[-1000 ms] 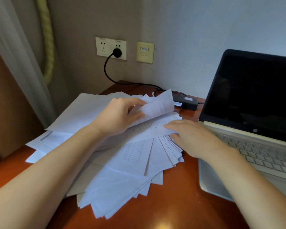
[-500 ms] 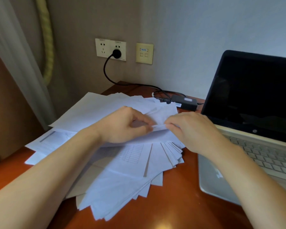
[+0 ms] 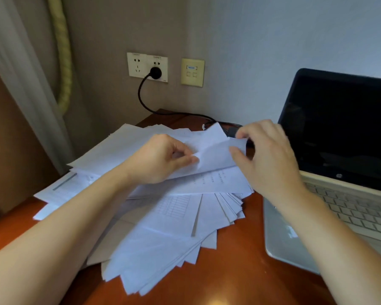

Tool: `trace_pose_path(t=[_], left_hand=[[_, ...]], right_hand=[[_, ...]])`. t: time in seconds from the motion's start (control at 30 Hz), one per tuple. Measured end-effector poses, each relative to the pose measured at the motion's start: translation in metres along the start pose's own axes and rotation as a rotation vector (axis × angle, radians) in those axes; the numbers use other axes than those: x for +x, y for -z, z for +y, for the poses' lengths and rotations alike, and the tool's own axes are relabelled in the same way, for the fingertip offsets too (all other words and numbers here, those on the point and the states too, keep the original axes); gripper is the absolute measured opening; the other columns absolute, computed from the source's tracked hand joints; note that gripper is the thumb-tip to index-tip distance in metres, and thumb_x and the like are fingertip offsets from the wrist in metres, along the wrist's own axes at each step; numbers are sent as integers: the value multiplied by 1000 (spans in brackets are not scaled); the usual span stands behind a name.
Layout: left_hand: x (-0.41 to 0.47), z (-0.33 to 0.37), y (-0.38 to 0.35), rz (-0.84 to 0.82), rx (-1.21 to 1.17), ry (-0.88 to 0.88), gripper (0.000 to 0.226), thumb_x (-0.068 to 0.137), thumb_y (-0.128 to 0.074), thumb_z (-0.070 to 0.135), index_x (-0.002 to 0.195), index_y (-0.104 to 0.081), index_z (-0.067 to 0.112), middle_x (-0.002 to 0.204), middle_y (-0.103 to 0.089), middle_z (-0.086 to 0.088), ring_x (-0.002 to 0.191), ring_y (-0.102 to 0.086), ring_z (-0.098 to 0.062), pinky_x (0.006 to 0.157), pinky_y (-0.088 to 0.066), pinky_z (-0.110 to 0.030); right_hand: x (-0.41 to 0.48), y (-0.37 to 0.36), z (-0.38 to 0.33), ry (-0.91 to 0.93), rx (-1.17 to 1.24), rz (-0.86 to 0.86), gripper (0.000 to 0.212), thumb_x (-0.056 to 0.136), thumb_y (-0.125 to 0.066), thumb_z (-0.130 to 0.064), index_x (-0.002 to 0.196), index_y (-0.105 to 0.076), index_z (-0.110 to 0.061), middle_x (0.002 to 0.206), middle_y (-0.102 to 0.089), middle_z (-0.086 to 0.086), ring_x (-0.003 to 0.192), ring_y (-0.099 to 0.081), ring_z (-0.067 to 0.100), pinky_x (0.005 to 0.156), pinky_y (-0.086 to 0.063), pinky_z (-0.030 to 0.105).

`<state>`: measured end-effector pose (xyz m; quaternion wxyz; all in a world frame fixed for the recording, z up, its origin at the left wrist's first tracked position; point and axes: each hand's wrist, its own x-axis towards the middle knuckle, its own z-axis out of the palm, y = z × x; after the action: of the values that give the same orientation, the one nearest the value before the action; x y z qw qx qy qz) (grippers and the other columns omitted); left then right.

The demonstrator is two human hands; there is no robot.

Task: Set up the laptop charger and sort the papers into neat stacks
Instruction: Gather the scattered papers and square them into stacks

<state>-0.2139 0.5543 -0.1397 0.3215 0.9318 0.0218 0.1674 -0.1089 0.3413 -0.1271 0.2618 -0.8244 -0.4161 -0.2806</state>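
A folded white sheet (image 3: 213, 150) is lifted just above the far side of the papers (image 3: 167, 227), held at both ends: the left hand (image 3: 161, 159) pinches its near left edge between thumb and curled fingers, and the right hand (image 3: 266, 157) grips its right end with thumb and bent forefinger. The papers lie in a loose, fanned heap on the left half of the reddish wooden desk (image 3: 229, 278), corners sticking out toward the front edge. Just beside them on the right stands the open laptop (image 3: 339, 133), its screen dark. Behind the sheet, the black charger brick (image 3: 231, 131) is mostly hidden by paper and the right hand. Its cable (image 3: 141, 97) runs up the wall to a plug (image 3: 155, 73) seated in the white socket (image 3: 139, 64), next to a cream wall plate (image 3: 192, 72). A curtain (image 3: 20, 73) and a yellow rope (image 3: 63, 51) hang at the left.
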Motion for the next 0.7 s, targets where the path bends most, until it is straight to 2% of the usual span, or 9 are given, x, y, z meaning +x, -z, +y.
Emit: trace_pose_path(t=[0.07,0.13,0.2,0.27,0.33,0.4,0.53,0.63,0.7], left_hand=[[1,1,2,141,-42,25,19,92,-75,32,80,-81,18,49,-44,13,50,-38,-8,51,-30,-14],[0,6,1,255,-82,15,13,90,-77,28,81,-80,19,55,-58,20,54,-49,2,59,-35,-12],[-1,12,-4,285,-205,-9,11,91,-77,24,101,-78,27,77,-74,14,70,-61,5,69,-46,-23],[-4,19,-10,146,-515,-59,45,98,-69,21,139,-58,36,89,-76,-11,81,-68,-16,71,-55,-40],[-5,25,-13,-28,-832,-34,64,104,-56,27,155,-24,49,109,-76,-15,96,-74,-30,89,-58,-45],[-5,26,-16,-92,-944,15,64,104,-48,35,152,-12,58,129,-71,-11,113,-70,-33,103,-52,-46],[1,9,-13,50,-516,71,58,106,-52,24,156,-30,44,143,-59,16,130,-55,1,112,-40,-25],[3,1,-2,176,-245,137,56,105,-55,26,151,-33,48,142,-39,42,132,-39,18,105,-28,-8],[5,-3,5,248,-221,201,58,105,-55,31,155,-28,44,142,-33,44,132,-32,21,103,-24,-8]], right_hand=[[-1,-1,-8,-62,114,88,18,90,-68,-26,77,-57,-18,75,-55,-6,69,-49,13,65,-40,28],[-1,-4,-22,-273,362,-184,26,90,-69,-37,74,-60,-19,63,-60,-1,57,-55,16,56,-48,34],[-5,-4,-41,-531,707,-589,24,86,-73,-42,101,-62,-27,89,-72,-1,76,-70,12,71,-61,39],[-9,-9,-52,-618,1018,-731,37,88,-75,-30,120,-57,-33,109,-73,-5,99,-71,8,86,-60,37],[-11,-16,-54,-597,1123,-644,34,90,-70,-13,120,-65,-29,108,-75,-4,105,-70,11,88,-59,42],[-11,-22,-48,-655,1067,-492,33,87,-63,-2,110,-70,-25,102,-76,3,103,-71,19,86,-59,48],[-4,-22,-26,-708,925,-290,35,87,-57,4,96,-70,-27,101,-76,2,98,-71,24,91,-55,55],[6,-8,-7,-682,891,-210,30,91,-62,-2,112,-69,-22,111,-73,-1,104,-69,22,98,-52,52],[12,6,3,-640,910,-192,26,93,-64,-4,113,-71,-19,113,-74,0,104,-70,21,99,-52,50]])
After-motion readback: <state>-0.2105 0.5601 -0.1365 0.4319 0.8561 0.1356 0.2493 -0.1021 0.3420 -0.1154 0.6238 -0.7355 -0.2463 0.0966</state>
